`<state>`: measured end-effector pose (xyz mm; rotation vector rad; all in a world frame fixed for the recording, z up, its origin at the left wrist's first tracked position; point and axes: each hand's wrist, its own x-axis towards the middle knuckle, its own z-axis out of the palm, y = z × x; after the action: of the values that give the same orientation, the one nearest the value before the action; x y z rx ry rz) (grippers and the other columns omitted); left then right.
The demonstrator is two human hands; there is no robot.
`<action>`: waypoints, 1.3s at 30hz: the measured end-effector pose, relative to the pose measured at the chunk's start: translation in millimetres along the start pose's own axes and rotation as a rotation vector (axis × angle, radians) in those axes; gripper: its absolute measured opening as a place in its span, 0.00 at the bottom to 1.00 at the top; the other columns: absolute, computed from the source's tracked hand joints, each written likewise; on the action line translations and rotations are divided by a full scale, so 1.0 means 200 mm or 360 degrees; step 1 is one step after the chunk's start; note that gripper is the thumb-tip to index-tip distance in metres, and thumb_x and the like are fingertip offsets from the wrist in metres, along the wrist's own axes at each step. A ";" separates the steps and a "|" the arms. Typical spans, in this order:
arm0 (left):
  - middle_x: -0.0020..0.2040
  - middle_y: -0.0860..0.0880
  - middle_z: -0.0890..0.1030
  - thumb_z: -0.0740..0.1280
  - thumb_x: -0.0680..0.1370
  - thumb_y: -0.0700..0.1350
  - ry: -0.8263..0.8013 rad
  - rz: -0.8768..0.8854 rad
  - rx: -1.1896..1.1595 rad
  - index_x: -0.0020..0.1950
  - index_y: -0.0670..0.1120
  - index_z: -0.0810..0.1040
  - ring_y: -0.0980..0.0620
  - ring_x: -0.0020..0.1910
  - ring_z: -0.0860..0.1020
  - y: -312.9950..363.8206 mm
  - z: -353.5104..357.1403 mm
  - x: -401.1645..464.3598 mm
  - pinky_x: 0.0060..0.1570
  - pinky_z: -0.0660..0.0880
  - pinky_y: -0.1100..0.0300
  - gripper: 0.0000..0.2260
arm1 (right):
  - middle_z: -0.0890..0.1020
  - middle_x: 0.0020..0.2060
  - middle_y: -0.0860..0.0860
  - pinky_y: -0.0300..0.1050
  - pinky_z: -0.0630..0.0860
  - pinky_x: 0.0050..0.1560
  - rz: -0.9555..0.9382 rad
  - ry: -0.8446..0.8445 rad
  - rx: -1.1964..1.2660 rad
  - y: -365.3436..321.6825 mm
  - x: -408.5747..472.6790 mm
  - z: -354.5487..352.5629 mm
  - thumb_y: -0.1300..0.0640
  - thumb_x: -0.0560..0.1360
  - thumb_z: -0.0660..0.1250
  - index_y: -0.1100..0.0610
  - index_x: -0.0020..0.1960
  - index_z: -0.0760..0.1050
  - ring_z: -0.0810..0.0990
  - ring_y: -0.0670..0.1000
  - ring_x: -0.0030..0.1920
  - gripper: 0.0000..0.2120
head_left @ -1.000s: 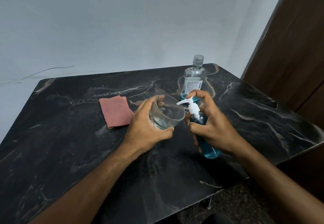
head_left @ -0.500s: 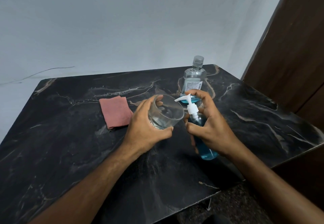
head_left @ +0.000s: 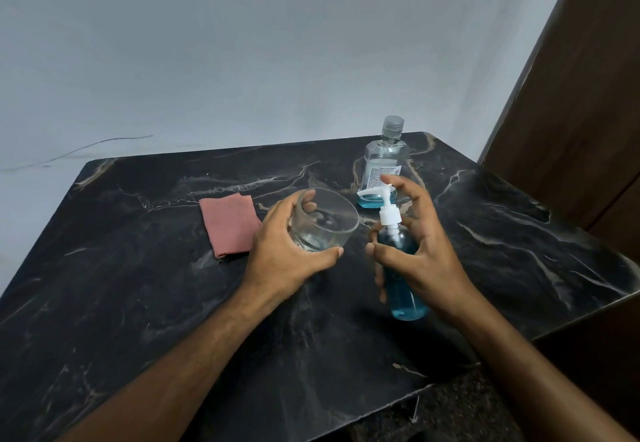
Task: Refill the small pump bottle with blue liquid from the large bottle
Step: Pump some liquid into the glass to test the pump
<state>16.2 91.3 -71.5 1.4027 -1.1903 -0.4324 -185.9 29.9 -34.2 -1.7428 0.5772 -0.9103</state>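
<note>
Right hand [head_left: 420,251], gripping small pump bottle [head_left: 401,268], has lifted forefinger off pump head; dispensing into glass [head_left: 323,221] paused.

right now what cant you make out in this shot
- Head view: small print on the large bottle's label is too small to read.
- Head view: the right hand covers part of the pump bottle, so its fill level is unclear.
- Head view: whether the glass in the left hand holds any liquid.
- Head view: both forearms are cut off by the bottom edge.
</note>
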 end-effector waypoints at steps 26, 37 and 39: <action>0.62 0.50 0.80 0.83 0.64 0.47 0.0357 -0.0474 0.0352 0.73 0.46 0.71 0.49 0.60 0.80 -0.09 -0.02 0.45 0.61 0.78 0.53 0.40 | 0.84 0.57 0.44 0.44 0.78 0.61 -0.0001 0.0246 -0.0288 -0.07 -0.06 0.01 0.62 0.73 0.74 0.53 0.63 0.78 0.81 0.43 0.59 0.19; 0.68 0.48 0.77 0.83 0.67 0.45 0.0187 -0.0485 0.0321 0.77 0.45 0.66 0.47 0.66 0.77 -0.08 -0.07 0.42 0.66 0.74 0.53 0.43 | 0.83 0.58 0.50 0.41 0.79 0.60 0.0032 0.0343 -0.0265 -0.06 0.00 -0.03 0.70 0.72 0.73 0.56 0.65 0.77 0.83 0.46 0.58 0.23; 0.67 0.48 0.79 0.83 0.66 0.43 0.0146 -0.0460 0.0309 0.76 0.45 0.67 0.47 0.65 0.79 -0.07 -0.09 0.40 0.68 0.75 0.49 0.42 | 0.84 0.56 0.46 0.39 0.79 0.59 0.0050 0.0354 -0.0235 -0.06 0.03 -0.01 0.70 0.73 0.72 0.54 0.65 0.76 0.83 0.44 0.57 0.24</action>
<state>68.9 31.3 -50.9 1.7544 -0.9778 -0.4567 -184.0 28.2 -20.4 -1.7693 0.8330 -1.0700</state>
